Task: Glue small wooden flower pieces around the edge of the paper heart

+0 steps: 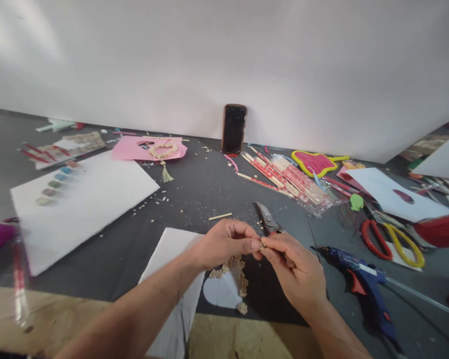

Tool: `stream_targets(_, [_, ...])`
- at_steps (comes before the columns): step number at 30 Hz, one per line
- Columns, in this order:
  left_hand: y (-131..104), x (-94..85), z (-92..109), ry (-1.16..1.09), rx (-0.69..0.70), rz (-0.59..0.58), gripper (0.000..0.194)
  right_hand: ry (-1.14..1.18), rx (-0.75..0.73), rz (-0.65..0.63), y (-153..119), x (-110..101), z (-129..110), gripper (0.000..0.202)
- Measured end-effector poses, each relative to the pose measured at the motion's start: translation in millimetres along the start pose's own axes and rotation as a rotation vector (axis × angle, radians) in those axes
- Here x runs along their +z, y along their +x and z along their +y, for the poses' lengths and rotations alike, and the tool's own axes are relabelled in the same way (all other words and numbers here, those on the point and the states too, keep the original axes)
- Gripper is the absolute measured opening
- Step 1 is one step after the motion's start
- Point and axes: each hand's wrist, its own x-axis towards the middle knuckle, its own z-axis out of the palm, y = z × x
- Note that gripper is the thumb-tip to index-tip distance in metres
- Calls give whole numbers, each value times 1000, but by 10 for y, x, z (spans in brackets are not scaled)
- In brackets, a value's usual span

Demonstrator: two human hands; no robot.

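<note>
Beaded strand (243, 281) of small wooden beads hangs at the near centre, in front of a white paper cut-out (217, 291), its upper end between the two hands. The left hand (228, 243) pinches that end between thumb and fingertips; the right hand (301, 269) grips it just beside, thumb against forefinger. To the near left, a white sheet (166, 264) shows past the left forearm. On the right lies a blue glue gun (376, 279), with red-and-yellow-handled scissors (365, 234) beyond it. Pruning shears (266, 218) rest just past the hands. Farther right are chopsticks (280, 174) in red-and-white wrappers; far left, a tasselled bead loop (166, 173) lies partly on pink paper (125, 149). Farthest, a phone (234, 128) leans upright against the white wall (172, 65).
</note>
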Motion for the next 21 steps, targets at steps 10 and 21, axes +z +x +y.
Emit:
stream_targets(10, [3, -13, -24, 26, 4, 28, 23, 34, -36, 20, -4, 35, 12, 18])
stream_targets(21, [17, -13, -48, -9, 49, 40, 22, 93, 198, 1, -25, 16, -42, 18])
